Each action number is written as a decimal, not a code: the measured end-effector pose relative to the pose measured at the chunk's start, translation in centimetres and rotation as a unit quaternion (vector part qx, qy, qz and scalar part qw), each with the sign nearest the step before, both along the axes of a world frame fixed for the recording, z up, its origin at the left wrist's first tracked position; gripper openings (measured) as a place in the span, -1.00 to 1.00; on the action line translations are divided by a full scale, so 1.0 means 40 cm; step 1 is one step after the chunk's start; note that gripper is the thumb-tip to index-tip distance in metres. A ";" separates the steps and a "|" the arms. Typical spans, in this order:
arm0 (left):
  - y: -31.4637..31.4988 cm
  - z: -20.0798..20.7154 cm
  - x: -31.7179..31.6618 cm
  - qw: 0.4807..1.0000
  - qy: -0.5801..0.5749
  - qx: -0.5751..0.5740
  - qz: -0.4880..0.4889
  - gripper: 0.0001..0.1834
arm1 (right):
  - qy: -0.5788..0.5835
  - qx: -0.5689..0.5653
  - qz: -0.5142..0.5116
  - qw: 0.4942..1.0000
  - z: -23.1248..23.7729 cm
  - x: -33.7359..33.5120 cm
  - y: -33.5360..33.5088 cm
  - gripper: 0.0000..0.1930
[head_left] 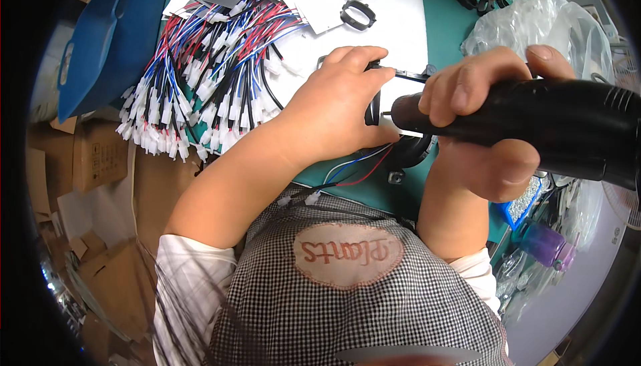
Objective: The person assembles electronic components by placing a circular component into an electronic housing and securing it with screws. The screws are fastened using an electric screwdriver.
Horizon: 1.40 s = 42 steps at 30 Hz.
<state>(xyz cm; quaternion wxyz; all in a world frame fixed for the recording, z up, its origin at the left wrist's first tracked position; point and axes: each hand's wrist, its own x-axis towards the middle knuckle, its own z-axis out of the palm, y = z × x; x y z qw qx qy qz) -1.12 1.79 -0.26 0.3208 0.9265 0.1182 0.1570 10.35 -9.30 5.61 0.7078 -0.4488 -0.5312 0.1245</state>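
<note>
Checked apron fabric (360, 312) with an oval patch fills the lower centre, closest to the lens. Above it, the right hand (487, 126) has its grip closed around a black power screwdriver (534, 126), whose tip points left toward the left hand (340, 106). The left hand presses flat on a black ring-shaped part (407, 152) lying on the green worktop (444, 26); its fingers are curled over the part's upper edge, and whether they pinch it cannot be told. Thin red, blue, white and black wires (354, 172) run from the part toward the apron. Left of the hands lies a large bundle of wire harnesses (200, 79) with white connectors. More black rings (357, 14) sit on white sheets beyond. Clear plastic bags (534, 26) crowd the right side; little bare worktop shows between them.
</note>
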 end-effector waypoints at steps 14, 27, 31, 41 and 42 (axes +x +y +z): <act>-0.012 -0.011 -0.008 0.999 0.002 -0.039 0.022 -0.30 | 0.008 0.030 0.107 0.994 -0.005 -0.001 0.054 -0.27; -0.022 -0.003 -0.006 0.999 -0.026 -0.015 0.025 -0.27 | 0.123 0.129 0.035 0.983 -0.003 0.014 -0.037 -0.33; 0.005 0.018 -0.065 0.996 -0.089 -0.004 0.019 -0.28 | 0.148 0.198 0.077 0.966 0.063 0.040 -0.130 -0.37; 0.139 0.069 -0.621 0.899 0.092 -0.425 0.049 -0.34 | 0.150 0.193 0.077 0.967 0.026 0.045 -0.144 -0.28; 0.142 0.042 -0.694 0.889 0.139 -0.429 0.074 -0.36 | 0.159 0.191 0.087 0.965 0.022 0.041 -0.140 -0.28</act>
